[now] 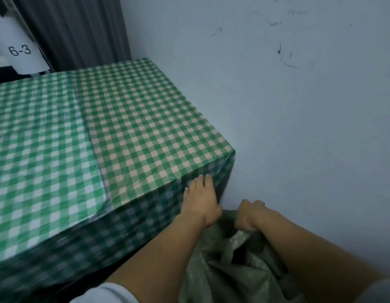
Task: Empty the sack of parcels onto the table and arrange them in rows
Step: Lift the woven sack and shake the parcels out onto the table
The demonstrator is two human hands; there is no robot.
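A crumpled green woven sack (233, 270) hangs below the table's near right corner, at the bottom of the head view. My right hand (252, 216) is clenched on the sack's upper rim. My left hand (200, 201) lies with fingers spread against the hanging side of the green-and-white checked tablecloth, its heel touching the sack's rim; whether it grips the sack I cannot tell. The table (128, 119) under the cloth carries no parcels. No parcel shows; the sack's contents are hidden by its folds.
A pale blue wall (299, 106) runs close along the table's right edge. A grey curtain (76, 29) hangs behind the far edge, next to a white sign (20, 50) marked 6-3. The cloth's lighter left panel overlaps its right panel.
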